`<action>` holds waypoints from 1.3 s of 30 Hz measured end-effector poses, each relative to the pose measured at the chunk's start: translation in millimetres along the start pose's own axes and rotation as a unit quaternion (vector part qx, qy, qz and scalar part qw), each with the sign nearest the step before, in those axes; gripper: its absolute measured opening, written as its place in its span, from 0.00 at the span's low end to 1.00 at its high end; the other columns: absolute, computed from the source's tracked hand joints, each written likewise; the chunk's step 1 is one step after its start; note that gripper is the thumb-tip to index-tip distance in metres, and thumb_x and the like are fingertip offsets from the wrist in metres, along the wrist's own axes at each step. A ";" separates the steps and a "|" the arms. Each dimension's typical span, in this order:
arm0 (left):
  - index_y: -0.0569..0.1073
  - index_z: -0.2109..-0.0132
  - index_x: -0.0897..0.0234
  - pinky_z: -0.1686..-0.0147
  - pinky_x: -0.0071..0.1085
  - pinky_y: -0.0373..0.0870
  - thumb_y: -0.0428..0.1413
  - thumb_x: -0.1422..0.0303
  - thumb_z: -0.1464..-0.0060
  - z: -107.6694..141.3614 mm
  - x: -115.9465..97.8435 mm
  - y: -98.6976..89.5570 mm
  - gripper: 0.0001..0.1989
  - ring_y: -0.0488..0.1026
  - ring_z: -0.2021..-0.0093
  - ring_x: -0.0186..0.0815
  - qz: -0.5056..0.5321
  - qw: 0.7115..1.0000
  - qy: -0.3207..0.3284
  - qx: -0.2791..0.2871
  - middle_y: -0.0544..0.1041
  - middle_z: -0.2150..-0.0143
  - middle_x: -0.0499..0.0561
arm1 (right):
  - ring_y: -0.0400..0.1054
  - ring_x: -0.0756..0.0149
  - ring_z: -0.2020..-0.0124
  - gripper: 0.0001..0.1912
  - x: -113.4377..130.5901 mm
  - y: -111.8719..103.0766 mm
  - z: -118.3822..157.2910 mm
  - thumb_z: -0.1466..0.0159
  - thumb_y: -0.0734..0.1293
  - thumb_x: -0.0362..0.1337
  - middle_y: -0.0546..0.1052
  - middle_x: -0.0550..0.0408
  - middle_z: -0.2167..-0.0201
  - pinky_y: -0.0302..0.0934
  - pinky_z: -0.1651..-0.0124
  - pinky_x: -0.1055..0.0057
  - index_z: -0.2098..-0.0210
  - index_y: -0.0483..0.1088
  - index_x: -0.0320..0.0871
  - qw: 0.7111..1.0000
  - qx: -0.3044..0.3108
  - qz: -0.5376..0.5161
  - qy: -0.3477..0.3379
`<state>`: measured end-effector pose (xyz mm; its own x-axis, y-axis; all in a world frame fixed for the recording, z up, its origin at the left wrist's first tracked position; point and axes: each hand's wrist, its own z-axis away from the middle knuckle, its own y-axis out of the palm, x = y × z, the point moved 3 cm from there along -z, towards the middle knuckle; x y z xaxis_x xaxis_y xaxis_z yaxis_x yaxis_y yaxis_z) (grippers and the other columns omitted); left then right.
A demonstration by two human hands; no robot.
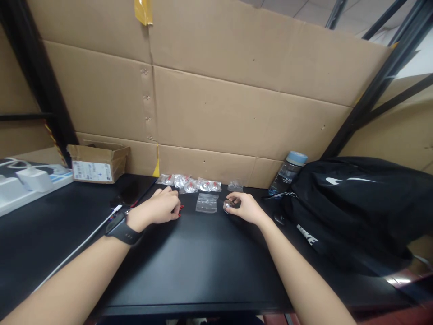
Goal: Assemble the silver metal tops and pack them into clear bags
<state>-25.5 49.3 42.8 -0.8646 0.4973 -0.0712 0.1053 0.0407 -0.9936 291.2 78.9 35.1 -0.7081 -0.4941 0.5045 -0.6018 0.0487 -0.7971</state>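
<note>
My left hand (164,206) rests low over the black table with its fingers curled down and closed. Small red pieces (181,207) show at its fingertips; what the fingers hold is hidden. On the other side, my right hand (246,207) grips a shiny round metal disc (228,205) between thumb and fingers, close to the tabletop. Between the hands lies a flat clear plastic bag (207,203). Behind them sits a row of clear bags holding round silvery discs with red bits (204,185). Another clear bag (236,185) lies behind my right hand.
A cardboard box (98,164) and a white power strip (37,192) stand on the left, with a white cable (79,246) nearer. On the right are a bottle with a blue lid (287,174) and a black bag (358,212). A cardboard wall (237,117) closes the back.
</note>
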 end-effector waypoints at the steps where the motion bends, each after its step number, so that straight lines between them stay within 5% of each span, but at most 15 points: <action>1: 0.79 0.72 0.56 0.59 0.37 0.59 0.60 0.70 0.49 0.2 -2.6 0.1 0.06 0.68 0.55 0.44 -0.002 1.000 0.004 0.004 0.77 0.61 0.51 | 0.75 0.63 0.62 0.19 0.7 -0.6 0.1 0.46 0.76 0.42 0.82 0.55 0.62 0.67 0.56 0.68 0.56 0.78 0.47 1.000 -0.004 0.000 0.000; 13: 0.78 0.72 0.58 0.59 0.36 0.57 0.59 0.73 0.47 -1.8 -4.9 4.3 0.07 0.68 0.55 0.44 0.014 0.999 0.029 -0.008 0.77 0.62 0.51 | 0.75 0.63 0.62 0.20 12.6 -4.5 2.0 0.47 0.76 0.39 0.81 0.55 0.61 0.67 0.54 0.67 0.55 0.77 0.47 0.999 -0.029 -0.021 -0.016; 18: 0.73 0.63 0.59 0.55 0.36 0.58 0.53 0.70 0.37 -5.7 -27.3 -6.8 0.06 0.70 0.56 0.39 0.094 0.985 0.102 -0.099 0.77 0.62 0.48 | 0.75 0.64 0.62 0.20 27.5 -7.8 4.6 0.47 0.75 0.38 0.81 0.55 0.58 0.66 0.59 0.69 0.54 0.76 0.48 0.996 -0.068 -0.056 -0.028; 25: 0.75 0.54 0.55 0.46 0.40 0.57 0.58 0.63 0.38 -8.3 -44.7 -22.4 0.07 0.73 0.51 0.41 0.176 0.955 0.058 -0.230 0.80 0.59 0.46 | 0.75 0.62 0.55 0.21 65.1 7.5 10.9 0.44 0.73 0.34 0.77 0.51 0.51 0.69 0.58 0.69 0.51 0.73 0.47 0.967 -0.100 -0.208 -0.109; 39: 0.74 0.56 0.58 0.52 0.40 0.53 0.49 0.66 0.32 4.1 -82.6 -27.2 0.08 0.70 0.48 0.42 0.140 0.941 0.043 -0.307 0.76 0.51 0.51 | 0.73 0.58 0.50 0.22 101.4 15.6 25.3 0.45 0.75 0.34 0.77 0.50 0.51 0.70 0.54 0.65 0.51 0.73 0.47 0.937 -0.165 -0.275 -0.138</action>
<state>41.0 3.6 75.4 -0.7209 0.6302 -0.2882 0.6086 0.3770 -0.6982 219.3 7.6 65.4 -0.1634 -0.7264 0.6675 -0.9613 -0.0350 -0.2734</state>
